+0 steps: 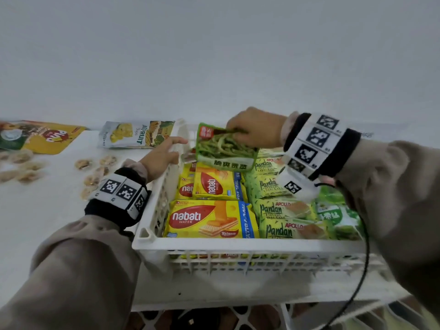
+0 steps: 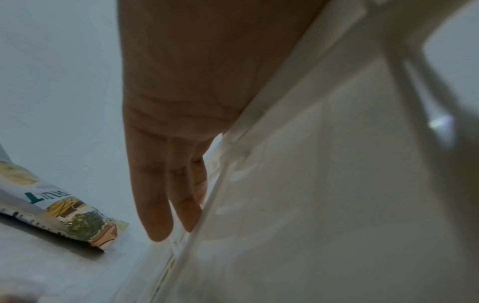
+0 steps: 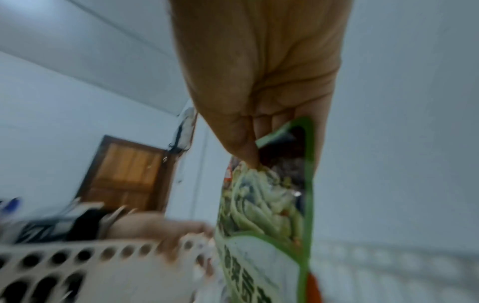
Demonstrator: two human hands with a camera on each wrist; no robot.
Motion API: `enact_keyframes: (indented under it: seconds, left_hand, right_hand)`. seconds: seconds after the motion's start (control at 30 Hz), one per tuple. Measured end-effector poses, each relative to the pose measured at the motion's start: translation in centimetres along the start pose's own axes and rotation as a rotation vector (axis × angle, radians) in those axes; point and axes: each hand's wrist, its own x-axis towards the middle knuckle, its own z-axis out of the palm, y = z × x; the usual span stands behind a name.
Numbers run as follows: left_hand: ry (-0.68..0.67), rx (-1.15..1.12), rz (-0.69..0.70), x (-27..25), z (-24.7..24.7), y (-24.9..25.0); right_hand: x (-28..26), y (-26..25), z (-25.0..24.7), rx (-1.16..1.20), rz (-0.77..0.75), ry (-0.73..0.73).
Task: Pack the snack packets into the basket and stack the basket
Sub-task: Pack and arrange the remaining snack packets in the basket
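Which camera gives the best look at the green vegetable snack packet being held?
The head view: the green vegetable snack packet shows whole, pinched by the right hand over the white plastic basket. The right wrist view shows it blurred and edge-on; the left wrist view misses it.

The white tabletop [image 1: 47, 222] carries a white plastic basket [image 1: 238, 248] at its near right part. To the left of the basket's far corner lies a flat white jackfruit chip packet [image 1: 138, 134]. Further left, near the far edge, lies a yellow snack bag [image 1: 47, 136]. In front of these two, small round wrapped snacks [image 1: 95, 172] are scattered loosely over the tabletop, apart from the basket.
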Motion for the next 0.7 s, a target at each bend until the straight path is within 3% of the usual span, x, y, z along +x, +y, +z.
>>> enact_keyframes:
  seconds: [0.07, 0.17, 0.47, 0.7]
  left_hand:
    - [-0.003, 0.027, 0.009, 0.0, 0.0, -0.1]
    - [-0.014, 0.055, 0.011, 0.2, -0.2, -0.2]
    - [-0.03, 0.06, -0.003, 0.0, -0.3, -0.1]
    - [-0.026, 0.048, -0.003, -0.3, -0.1, 0.1]
  right_hand:
    - [-1.9, 2.3, -1.8, 0.028, 0.115, 0.118]
    - [-5.2, 5.5, -3.2, 0.052, 0.308, 0.172]
    - [-9.4, 11.7, 0.0, 0.079, 0.793, 0.065]
    - [-9.8, 12.8, 2.6, 0.15, 1.013, 0.057]
